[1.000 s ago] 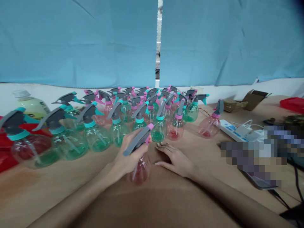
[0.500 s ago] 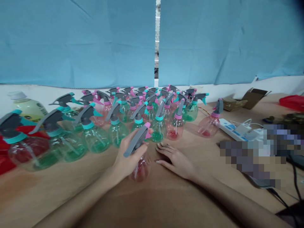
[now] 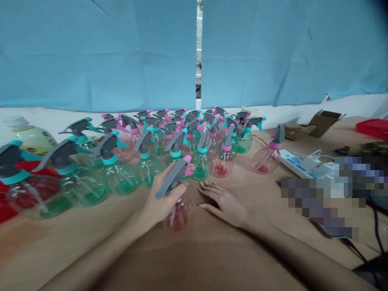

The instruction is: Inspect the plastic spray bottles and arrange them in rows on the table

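My left hand (image 3: 162,194) is wrapped round the neck of a pink spray bottle (image 3: 178,215) with a grey and pink trigger head. The bottle is upright over the near middle of the table. My right hand (image 3: 222,204) lies palm down on the wood to the right of it, fingers spread and holding nothing. Just beyond my hands stand a green spray bottle (image 3: 201,163) and another pink spray bottle (image 3: 223,161). Whether the held bottle's base touches the table I cannot tell.
Rows of several more green and pink spray bottles (image 3: 121,176) fill the back and left. A large jug (image 3: 30,135) stands far left. To the right are a lone pink bottle (image 3: 266,157), a white power strip (image 3: 295,163), cables and an opened cardboard box (image 3: 324,123).
The view has shifted slightly, so everything on the left sits a little further left. My left hand keeps its hold on the pink spray bottle; my right hand stays put.
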A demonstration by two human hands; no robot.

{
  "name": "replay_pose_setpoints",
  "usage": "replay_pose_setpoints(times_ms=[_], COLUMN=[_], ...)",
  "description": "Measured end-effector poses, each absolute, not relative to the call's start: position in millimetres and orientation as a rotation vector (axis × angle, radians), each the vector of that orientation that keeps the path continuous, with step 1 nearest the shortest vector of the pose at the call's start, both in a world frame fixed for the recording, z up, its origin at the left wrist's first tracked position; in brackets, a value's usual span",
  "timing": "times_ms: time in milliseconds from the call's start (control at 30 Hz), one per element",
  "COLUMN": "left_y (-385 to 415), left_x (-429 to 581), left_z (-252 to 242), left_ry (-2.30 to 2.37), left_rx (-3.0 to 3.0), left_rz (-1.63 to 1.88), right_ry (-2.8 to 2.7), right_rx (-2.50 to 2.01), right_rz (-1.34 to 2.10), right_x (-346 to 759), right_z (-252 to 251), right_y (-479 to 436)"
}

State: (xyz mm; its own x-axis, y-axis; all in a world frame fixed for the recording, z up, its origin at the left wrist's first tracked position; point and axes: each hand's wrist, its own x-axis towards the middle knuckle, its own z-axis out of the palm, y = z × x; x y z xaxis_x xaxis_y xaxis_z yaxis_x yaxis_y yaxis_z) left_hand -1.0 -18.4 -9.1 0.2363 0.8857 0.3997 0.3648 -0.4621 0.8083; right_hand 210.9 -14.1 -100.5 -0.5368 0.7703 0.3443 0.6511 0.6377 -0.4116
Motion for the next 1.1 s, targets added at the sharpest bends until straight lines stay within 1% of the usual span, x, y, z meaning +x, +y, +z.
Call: replay_pose_setpoints(times_ms=[333,567,933,1100], left_y=[-22.0,-20.5,-21.3,-18.5], left_x=[0.9,1.1,1.4,2.0], left_z=[2.7,0.3,4.4,-1.0], left_ry=[1.113,1.147,1.153,1.146], left_rx=[2.047,2.056,2.051,2.013], left_rz=[1.116,1.195,1.174,1.191], right_ry=[-2.365,-2.375,-2.388,-2.394], right_rx=[-1.083,-1.093,-1.112,-1.113], right_rz=[0.324,0.350,0.347,0.342], right_x=[211.9,214.1,214.8,214.8], right_z=[-102.0,-102.8,-101.4,-102.4], right_y=[-12.8,-11.8,-11.6,-11.0])
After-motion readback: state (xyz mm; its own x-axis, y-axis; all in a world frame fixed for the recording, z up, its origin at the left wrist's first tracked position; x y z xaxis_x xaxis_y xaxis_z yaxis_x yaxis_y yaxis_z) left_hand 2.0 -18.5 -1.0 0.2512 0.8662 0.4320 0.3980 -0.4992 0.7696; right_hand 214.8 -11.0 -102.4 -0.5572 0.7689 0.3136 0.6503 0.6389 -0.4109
